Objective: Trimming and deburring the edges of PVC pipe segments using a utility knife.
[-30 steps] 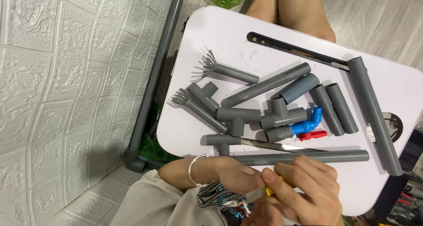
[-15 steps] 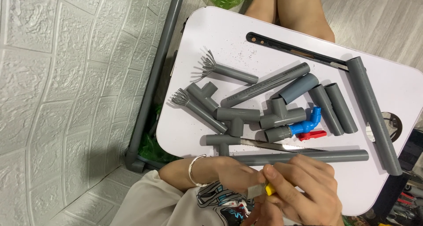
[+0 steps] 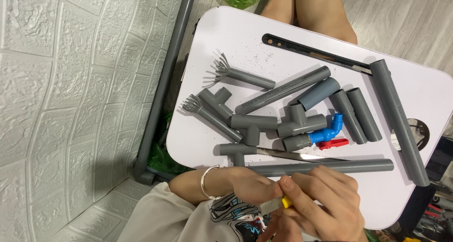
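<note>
Both of my hands meet at the near edge of a white table [image 3: 222, 39]. My left hand [image 3: 252, 185], with a silver bracelet on its wrist, and my right hand [image 3: 325, 206] together hold a small tool with a yellow part and a flat metal piece [image 3: 278, 204]. Just beyond my fingers lies a long grey pipe [image 3: 330, 167], and past it a thin saw blade [image 3: 292, 154]. Grey tee fittings [image 3: 250, 126] and short pipes lie further out. Two pipes [image 3: 240, 76] have ends cut into a fringe.
A blue valve with a red handle [image 3: 329, 137] lies among the fittings. A thick grey pipe [image 3: 398, 119] and a black perforated bar [image 3: 311, 50] lie at the far side. Another person's legs [image 3: 311, 10] are beyond the table. A tiled wall [image 3: 56, 105] is on the left.
My hands have shifted slightly around the small tool. Nothing on the table has moved.
</note>
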